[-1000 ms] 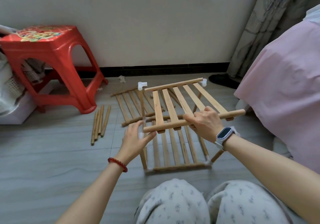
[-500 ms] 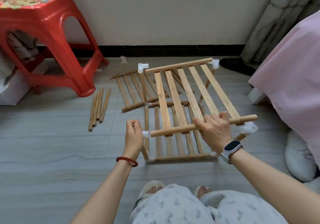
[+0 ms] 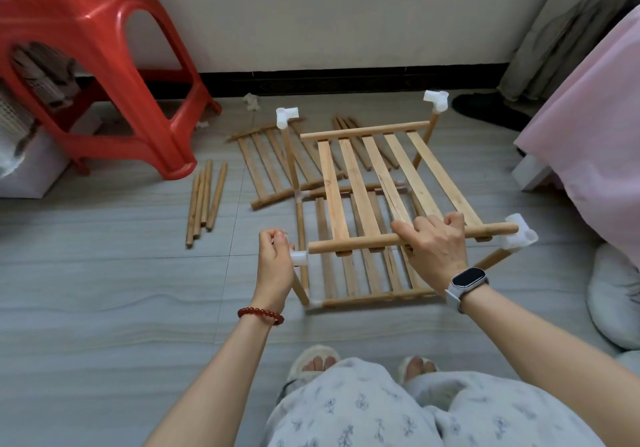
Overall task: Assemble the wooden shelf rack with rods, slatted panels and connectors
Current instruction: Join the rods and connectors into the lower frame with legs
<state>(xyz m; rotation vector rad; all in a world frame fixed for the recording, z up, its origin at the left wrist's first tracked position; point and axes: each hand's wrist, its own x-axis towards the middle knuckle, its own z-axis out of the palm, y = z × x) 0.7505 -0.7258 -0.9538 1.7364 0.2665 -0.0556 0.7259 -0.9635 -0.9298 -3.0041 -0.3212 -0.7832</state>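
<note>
A half-built wooden rack stands on the floor: a bottom slatted panel [image 3: 367, 273] with upright rods topped by white connectors [image 3: 286, 117]. My right hand [image 3: 433, 245] grips the near rod of the upper slatted panel [image 3: 381, 183], which hangs tilted above the frame. Its far rod lies below the back connectors [image 3: 437, 100], out of them. My left hand [image 3: 275, 259] holds the white connector [image 3: 300, 258] on the near left upright, right at the panel rod's left end. The near right connector [image 3: 517, 237] sits by the rod's other end.
A spare slatted panel [image 3: 273, 162] lies flat behind the rack, with several loose rods [image 3: 206, 200] to its left. A red plastic stool [image 3: 93, 65] stands at the back left. A pink-covered bed [image 3: 595, 141] is on the right, slippers [image 3: 616, 294] beside it.
The upper panel's far end has come out of the back connectors and dropped lower. My left hand closed on the near left connector. The camera tilted down and closer.
</note>
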